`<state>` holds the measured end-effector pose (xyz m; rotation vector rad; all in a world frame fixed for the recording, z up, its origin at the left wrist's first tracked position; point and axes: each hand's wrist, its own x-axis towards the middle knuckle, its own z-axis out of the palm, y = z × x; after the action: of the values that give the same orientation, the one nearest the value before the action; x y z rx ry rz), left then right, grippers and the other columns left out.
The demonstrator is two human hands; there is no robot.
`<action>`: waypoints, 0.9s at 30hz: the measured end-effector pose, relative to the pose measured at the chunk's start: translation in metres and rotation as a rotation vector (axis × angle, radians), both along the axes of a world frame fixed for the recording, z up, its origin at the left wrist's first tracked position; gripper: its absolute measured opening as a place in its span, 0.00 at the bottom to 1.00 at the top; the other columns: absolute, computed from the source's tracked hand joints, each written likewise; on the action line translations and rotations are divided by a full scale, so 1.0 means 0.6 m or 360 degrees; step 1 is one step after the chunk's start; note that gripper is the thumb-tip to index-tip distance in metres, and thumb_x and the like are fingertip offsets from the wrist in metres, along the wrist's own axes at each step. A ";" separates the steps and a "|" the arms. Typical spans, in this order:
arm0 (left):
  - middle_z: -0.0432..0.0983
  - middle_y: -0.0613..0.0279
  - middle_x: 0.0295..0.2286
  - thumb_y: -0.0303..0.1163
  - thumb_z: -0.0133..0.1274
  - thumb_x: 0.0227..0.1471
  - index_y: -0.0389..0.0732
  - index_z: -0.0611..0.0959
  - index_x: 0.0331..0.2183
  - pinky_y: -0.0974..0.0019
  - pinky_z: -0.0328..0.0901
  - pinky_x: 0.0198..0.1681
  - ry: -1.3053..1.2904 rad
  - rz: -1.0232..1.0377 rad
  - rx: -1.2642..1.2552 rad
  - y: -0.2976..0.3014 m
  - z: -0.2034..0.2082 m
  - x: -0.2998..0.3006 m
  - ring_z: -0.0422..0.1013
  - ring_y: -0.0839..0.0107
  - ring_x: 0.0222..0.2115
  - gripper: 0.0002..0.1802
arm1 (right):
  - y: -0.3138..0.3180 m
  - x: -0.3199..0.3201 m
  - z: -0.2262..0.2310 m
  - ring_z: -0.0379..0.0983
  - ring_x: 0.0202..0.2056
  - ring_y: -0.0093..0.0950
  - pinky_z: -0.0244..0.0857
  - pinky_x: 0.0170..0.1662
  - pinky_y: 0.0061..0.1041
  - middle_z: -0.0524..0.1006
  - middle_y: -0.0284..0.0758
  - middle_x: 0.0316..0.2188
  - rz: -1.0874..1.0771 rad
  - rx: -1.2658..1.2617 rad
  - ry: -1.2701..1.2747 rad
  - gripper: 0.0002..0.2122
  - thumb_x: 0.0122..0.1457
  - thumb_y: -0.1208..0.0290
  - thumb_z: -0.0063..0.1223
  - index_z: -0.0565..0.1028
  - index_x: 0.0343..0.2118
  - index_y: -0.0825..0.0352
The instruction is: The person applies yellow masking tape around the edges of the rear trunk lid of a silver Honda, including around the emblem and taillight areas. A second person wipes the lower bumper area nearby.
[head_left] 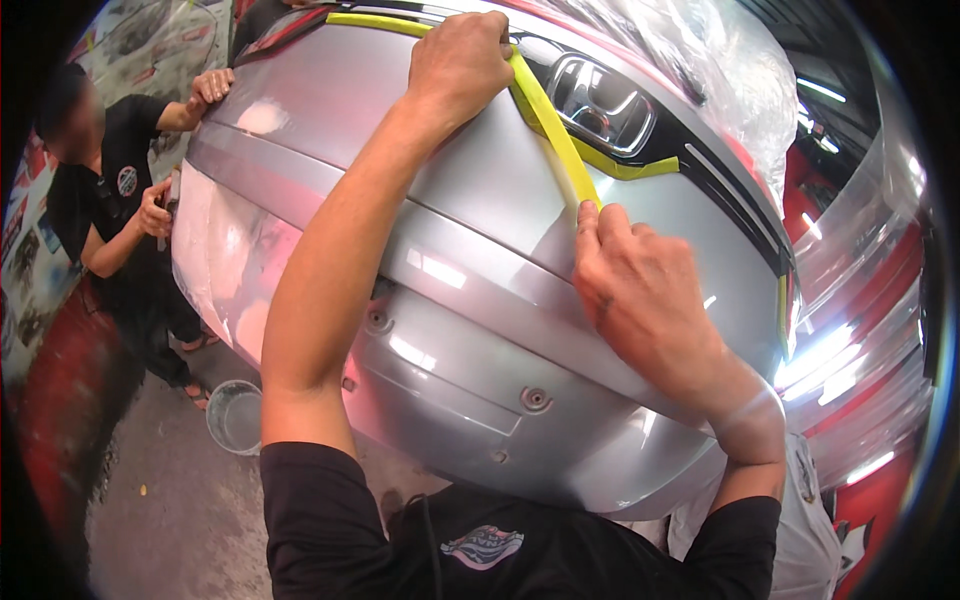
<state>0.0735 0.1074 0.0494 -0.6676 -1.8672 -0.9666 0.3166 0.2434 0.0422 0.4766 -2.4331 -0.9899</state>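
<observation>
A strip of yellow masking tape [557,135] stretches between my hands across the silver car tailgate [470,180]. My left hand [455,70] is closed, its fingers curled on the tape at the edge of the dark trim. Below and to the right, my right hand [645,285] pinches the lower end of the strip between thumb and fingers, close to the panel. More yellow tape [640,170] runs under the chrome emblem [602,105], and another length [380,24] lies along the upper left edge. My left fingertips are partly hidden.
At the left a co-worker [110,190] rests one hand [211,86] on the panel edge; the other hand [155,208] holds a block-like thing against the car. A bucket [235,417] stands on the floor. Clear plastic sheeting [720,70] covers the car above and hangs at right.
</observation>
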 end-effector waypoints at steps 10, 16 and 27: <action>0.83 0.53 0.28 0.29 0.65 0.50 0.32 0.86 0.34 0.63 0.70 0.36 -0.0071 -0.0406 0.0362 -0.004 -0.010 -0.029 0.77 0.65 0.29 0.10 | -0.003 -0.002 -0.006 0.78 0.27 0.32 0.74 0.27 0.28 0.73 0.40 0.27 -0.0043 0.0001 -0.0020 0.07 0.48 0.79 0.55 0.75 0.31 0.75; 0.82 0.57 0.30 0.27 0.64 0.51 0.33 0.88 0.34 0.67 0.69 0.35 0.0092 -0.0590 0.0455 0.011 -0.039 -0.013 0.75 0.69 0.28 0.08 | 0.001 -0.005 -0.013 0.78 0.27 0.32 0.73 0.28 0.28 0.72 0.40 0.26 -0.0008 0.0033 0.0007 0.09 0.48 0.79 0.55 0.76 0.33 0.76; 0.79 0.58 0.37 0.43 0.67 0.51 0.43 0.91 0.40 0.56 0.65 0.44 0.0123 -0.0440 0.0212 -0.001 -0.053 0.005 0.75 0.61 0.39 0.18 | -0.001 0.000 -0.012 0.79 0.27 0.33 0.74 0.28 0.28 0.73 0.41 0.27 0.0008 -0.0086 -0.0032 0.09 0.51 0.79 0.53 0.75 0.35 0.77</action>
<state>0.0763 0.1065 0.0178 -0.8844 -1.6541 -1.2128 0.3168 0.2426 0.0351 0.4756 -2.4684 -0.9189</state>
